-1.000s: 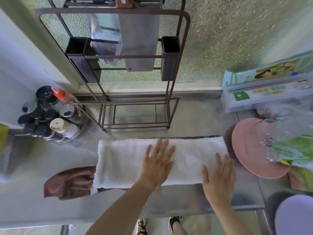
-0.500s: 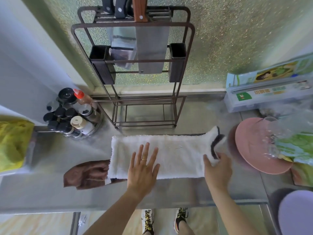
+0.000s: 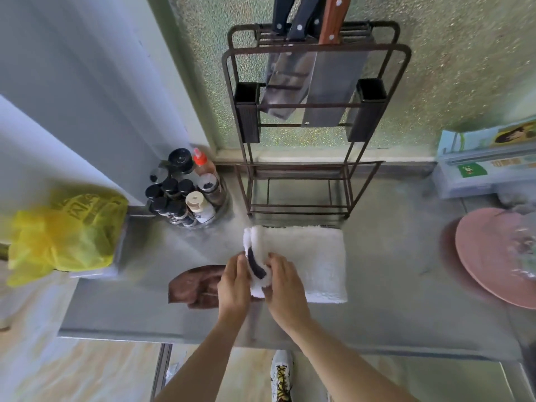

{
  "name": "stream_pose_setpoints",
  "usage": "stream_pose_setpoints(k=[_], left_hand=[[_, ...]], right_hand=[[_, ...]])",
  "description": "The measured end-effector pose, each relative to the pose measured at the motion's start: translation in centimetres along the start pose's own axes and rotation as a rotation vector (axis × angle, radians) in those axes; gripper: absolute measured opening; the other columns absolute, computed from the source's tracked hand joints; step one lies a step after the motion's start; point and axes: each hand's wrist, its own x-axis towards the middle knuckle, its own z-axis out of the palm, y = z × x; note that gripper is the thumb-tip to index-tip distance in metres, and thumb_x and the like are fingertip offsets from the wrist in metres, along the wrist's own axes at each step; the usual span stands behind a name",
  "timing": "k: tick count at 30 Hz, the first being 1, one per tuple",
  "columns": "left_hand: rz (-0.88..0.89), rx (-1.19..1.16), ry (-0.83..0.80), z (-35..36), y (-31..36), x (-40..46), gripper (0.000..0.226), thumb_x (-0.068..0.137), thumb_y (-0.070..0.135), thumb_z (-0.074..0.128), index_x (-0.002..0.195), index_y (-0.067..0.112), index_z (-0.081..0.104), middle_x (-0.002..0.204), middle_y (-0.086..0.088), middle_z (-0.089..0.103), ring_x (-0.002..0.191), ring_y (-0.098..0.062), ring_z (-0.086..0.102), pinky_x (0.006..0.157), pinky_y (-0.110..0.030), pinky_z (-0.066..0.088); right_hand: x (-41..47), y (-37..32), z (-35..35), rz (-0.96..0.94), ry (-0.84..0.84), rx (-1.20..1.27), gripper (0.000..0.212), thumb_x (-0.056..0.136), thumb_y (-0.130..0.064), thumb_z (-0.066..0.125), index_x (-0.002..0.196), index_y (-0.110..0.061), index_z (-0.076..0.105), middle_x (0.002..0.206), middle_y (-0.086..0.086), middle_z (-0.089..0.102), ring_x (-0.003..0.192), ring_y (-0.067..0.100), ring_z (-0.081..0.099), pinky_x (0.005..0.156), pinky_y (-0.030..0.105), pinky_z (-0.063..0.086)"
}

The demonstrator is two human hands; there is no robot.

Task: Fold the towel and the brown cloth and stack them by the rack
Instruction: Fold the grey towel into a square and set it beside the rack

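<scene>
Towel point(image 3: 307, 256) doubled, both hands' fingers point(image 3: 240, 265) pinching its edge | rack point(image 3: 307, 117): knives point(image 3: 327, 91)

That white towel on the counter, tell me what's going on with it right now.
A person is folding the white towel on the metal counter, just in front of the knife rack. Both hands meet at the towel's left edge: the left hand and the right hand each have a grip on the end that is doubled over there, with a dark underside showing. The brown cloth lies crumpled to the left, partly under the left hand, not yet folded.
</scene>
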Motion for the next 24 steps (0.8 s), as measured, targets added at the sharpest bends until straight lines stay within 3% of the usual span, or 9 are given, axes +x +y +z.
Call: stream_pose_setpoints(k=[2, 5, 10, 12, 14, 17, 19, 22, 24], left_hand=[[-0.050, -0.054, -0.074, -0.8, -0.4, 0.8, 0.025, 0.094, 0.046, 0.057, 0.115, 0.033, 0.063, 0.094, 0.014, 0.074, 0.093, -0.010, 0.069, 0.090, -0.040, 0.053], [0.056, -0.021, -0.192, -1.3, 0.0, 1.4, 0.046, 0.087, 0.020, 0.074, 0.122, 0.042, 0.055, 0.103, 0.024, 0.072, 0.092, -0.003, 0.071, 0.086, -0.032, 0.056], [0.210, 0.059, -0.231, -0.7, 0.7, 2.6, 0.054, 0.086, 0.002, 0.062, 0.123, 0.041, 0.063, 0.112, 0.016, 0.072, 0.100, -0.004, 0.067, 0.087, -0.030, 0.057], [0.196, 0.069, -0.223, -0.6, 0.6, 3.1, 0.056, 0.083, -0.004, 0.057, 0.122, 0.035, 0.066, 0.112, 0.014, 0.072, 0.099, -0.001, 0.066, 0.090, -0.029, 0.056], [0.143, 0.039, -0.224, -0.6, 0.6, 3.6, 0.056, 0.081, -0.003, 0.059, 0.117, 0.039, 0.067, 0.112, 0.012, 0.071, 0.099, -0.009, 0.068, 0.090, -0.033, 0.057], [0.169, 0.016, -0.290, -0.5, 1.0, 4.4, 0.050, 0.088, 0.006, 0.064, 0.120, 0.045, 0.061, 0.113, 0.008, 0.070, 0.084, -0.018, 0.070, 0.072, -0.035, 0.061], [0.272, 0.115, -0.304, -0.4, 1.1, 5.0, 0.058, 0.088, -0.001, 0.057, 0.122, 0.047, 0.058, 0.118, 0.006, 0.068, 0.074, -0.023, 0.066, 0.066, -0.036, 0.060], [0.326, 0.240, -0.291, -0.6, 0.9, 5.6, 0.065, 0.085, -0.007, 0.049, 0.123, 0.045, 0.059, 0.098, -0.004, 0.068, 0.065, -0.027, 0.061, 0.065, -0.043, 0.058], [0.356, 0.314, -0.247, -0.5, 0.6, 5.7, 0.066, 0.082, -0.008, 0.047, 0.126, 0.040, 0.058, 0.102, -0.001, 0.068, 0.067, -0.023, 0.062, 0.064, -0.042, 0.057]], right_hand=[[0.0, 0.1, 0.8, -0.014, -0.071, -0.037, 0.051, 0.086, -0.007, 0.069, 0.133, -0.010, 0.049, 0.142, 0.007, 0.052, 0.130, 0.026, 0.049, 0.109, 0.034, 0.044], [-0.2, 0.3, 0.8, -0.054, -0.019, -0.069, 0.045, 0.088, -0.010, 0.067, 0.129, -0.016, 0.051, 0.140, 0.003, 0.052, 0.130, 0.022, 0.048, 0.110, 0.031, 0.043], [-0.1, 0.8, 0.6, -0.107, 0.041, -0.084, 0.053, 0.081, -0.004, 0.069, 0.130, -0.016, 0.052, 0.140, 0.003, 0.053, 0.123, 0.020, 0.049, 0.104, 0.029, 0.047], [0.0, 1.3, 1.0, -0.150, 0.004, -0.123, 0.050, 0.083, -0.002, 0.066, 0.131, -0.012, 0.053, 0.138, 0.004, 0.056, 0.119, 0.022, 0.052, 0.103, 0.031, 0.049], [-0.1, 1.8, 1.2, -0.193, -0.040, -0.152, 0.042, 0.083, 0.000, 0.064, 0.122, -0.013, 0.058, 0.129, 0.002, 0.061, 0.110, 0.022, 0.056, 0.095, 0.033, 0.053], [-0.6, 2.2, 0.6, -0.215, -0.110, -0.177, 0.027, 0.084, 0.000, 0.061, 0.103, -0.019, 0.057, 0.108, -0.005, 0.062, 0.096, 0.019, 0.054, 0.080, 0.035, 0.054], [-0.8, 2.9, 0.2, -0.239, -0.135, -0.200, 0.027, 0.087, -0.002, 0.061, 0.105, -0.020, 0.055, 0.109, -0.005, 0.061, 0.098, 0.017, 0.053, 0.080, 0.032, 0.052], [-1.2, 3.5, 0.0, -0.261, -0.183, -0.195, 0.029, 0.087, -0.001, 0.057, 0.107, -0.021, 0.052, 0.116, -0.006, 0.059, 0.098, 0.019, 0.052, 0.079, 0.032, 0.050], [-1.5, 3.7, -0.3, -0.256, -0.202, -0.169, 0.025, 0.090, -0.006, 0.055, 0.108, -0.022, 0.052, 0.121, -0.005, 0.059, 0.100, 0.020, 0.054, 0.082, 0.034, 0.051]])
